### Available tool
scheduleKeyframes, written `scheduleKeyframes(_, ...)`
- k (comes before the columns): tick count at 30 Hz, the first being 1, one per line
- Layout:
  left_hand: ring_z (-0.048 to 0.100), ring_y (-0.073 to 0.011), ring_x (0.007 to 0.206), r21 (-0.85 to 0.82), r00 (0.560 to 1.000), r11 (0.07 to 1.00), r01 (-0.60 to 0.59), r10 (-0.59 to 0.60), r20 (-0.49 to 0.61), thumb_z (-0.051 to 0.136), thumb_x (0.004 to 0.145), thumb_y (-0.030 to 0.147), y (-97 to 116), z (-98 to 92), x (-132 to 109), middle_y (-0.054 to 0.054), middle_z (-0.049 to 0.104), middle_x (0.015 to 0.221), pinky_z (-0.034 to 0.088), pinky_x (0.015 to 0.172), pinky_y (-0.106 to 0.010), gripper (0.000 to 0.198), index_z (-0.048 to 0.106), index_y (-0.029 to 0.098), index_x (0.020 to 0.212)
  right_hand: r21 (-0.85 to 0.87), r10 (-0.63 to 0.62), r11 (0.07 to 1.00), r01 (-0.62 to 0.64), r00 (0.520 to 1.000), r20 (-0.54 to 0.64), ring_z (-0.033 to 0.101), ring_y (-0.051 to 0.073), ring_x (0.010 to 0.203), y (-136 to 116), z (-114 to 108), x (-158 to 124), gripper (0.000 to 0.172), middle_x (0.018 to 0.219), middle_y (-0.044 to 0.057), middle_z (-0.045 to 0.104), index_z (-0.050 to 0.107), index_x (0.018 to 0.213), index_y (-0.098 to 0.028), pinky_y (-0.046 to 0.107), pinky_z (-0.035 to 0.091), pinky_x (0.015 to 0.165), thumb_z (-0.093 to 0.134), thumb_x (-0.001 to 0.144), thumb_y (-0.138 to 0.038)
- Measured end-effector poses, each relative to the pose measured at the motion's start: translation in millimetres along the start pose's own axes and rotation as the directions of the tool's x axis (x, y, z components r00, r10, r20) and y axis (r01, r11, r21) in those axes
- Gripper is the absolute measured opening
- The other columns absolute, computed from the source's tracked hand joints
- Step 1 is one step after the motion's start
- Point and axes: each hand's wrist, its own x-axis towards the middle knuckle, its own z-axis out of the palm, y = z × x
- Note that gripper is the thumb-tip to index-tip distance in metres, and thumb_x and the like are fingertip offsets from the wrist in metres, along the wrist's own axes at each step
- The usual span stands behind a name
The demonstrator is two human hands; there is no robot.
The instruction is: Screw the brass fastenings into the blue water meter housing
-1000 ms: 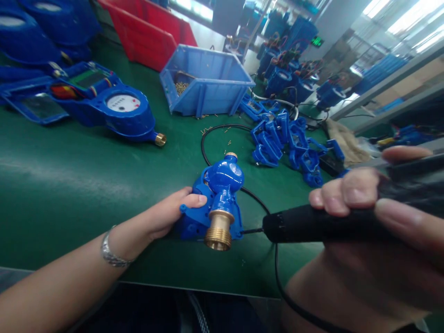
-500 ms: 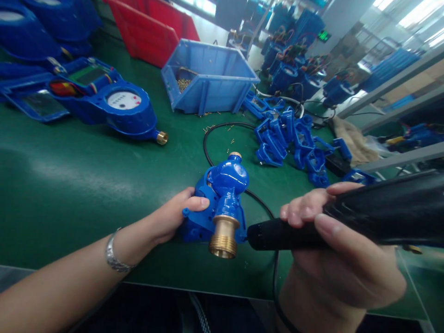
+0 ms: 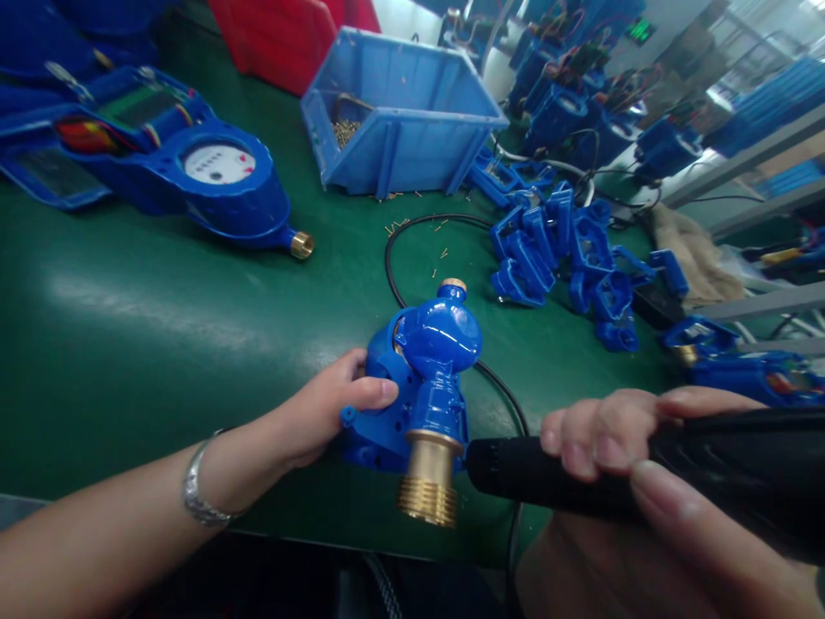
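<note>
A blue water meter body [image 3: 425, 378] with brass threaded ends lies on the green table [image 3: 161, 335] near its front edge. My left hand [image 3: 328, 408] grips its left side, thumb on top; a silver bracelet sits on that wrist. My right hand [image 3: 644, 481] is wrapped round a black electric screwdriver [image 3: 644, 477], held level. Its tip touches the meter's right side, just above the near brass fitting [image 3: 429, 486]. The tool's black cable [image 3: 412, 258] loops across the table behind the meter.
A finished blue meter with a white dial [image 3: 212, 185] lies at the left. A blue bin [image 3: 400, 129] holding small brass screws stands behind, with loose screws scattered before it. A heap of blue plastic parts [image 3: 560, 258] lies to the right. Red bins [image 3: 290, 39] stand at the back.
The screwdriver came left and its tip closed onto the meter's right side. The meter shifted slightly towards the table edge under my left hand. The view tipped downward.
</note>
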Motion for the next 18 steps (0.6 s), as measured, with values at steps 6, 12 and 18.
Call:
scheduleKeyframes(6, 0.062, -0.0336, 0.093, 0.055, 0.999, 0.998, 0.035, -0.033, -0.028, 0.07, 0.055, 0.041, 6, 4.5, -3, -0.018, 0.062, 0.107, 0.046, 0.084, -0.048, 0.064, 0.051, 0.01, 0.109, 0.023, -0.034, 0.999, 0.034, 0.999, -0.02, 0.051, 0.011, 0.05, 4, 0, -1, 0.029, 0.057, -0.003, 0.056, 0.059, 0.09, -0.02, 0.027, 0.049, 0.052, 0.066, 0.064, -0.009)
scheduleKeyframes(12, 0.062, -0.0322, 0.093, 0.083, 0.999, 0.997, 0.007, -0.011, 0.045, 0.071, 0.056, 0.042, 10, 4.3, -3, -0.015, 0.065, 0.101, 0.046, 0.084, -0.045, 0.064, 0.053, 0.01, 0.108, 0.029, -0.083, 0.996, 0.083, 0.996, 0.021, 0.052, 0.013, 0.052, 7, 3, -1, 0.032, 0.06, -0.003, 0.057, 0.059, 0.098, -0.018, 0.028, 0.047, 0.054, 0.06, 0.067, -0.011)
scheduleKeyframes(18, 0.063, -0.0272, 0.087, 0.064, 0.999, 0.998, 0.003, -0.006, 0.044, 0.072, 0.057, 0.042, 10, -0.5, -2, -0.011, 0.067, 0.089, 0.047, 0.081, -0.04, 0.057, 0.056, 0.011, 0.102, -0.025, -0.138, 0.99, 0.14, 0.988, 0.068, 0.05, 0.011, 0.052, -30, -5, 14, 0.033, 0.059, -0.005, 0.053, 0.062, 0.097, -0.022, 0.025, 0.048, 0.056, 0.068, 0.066, -0.012)
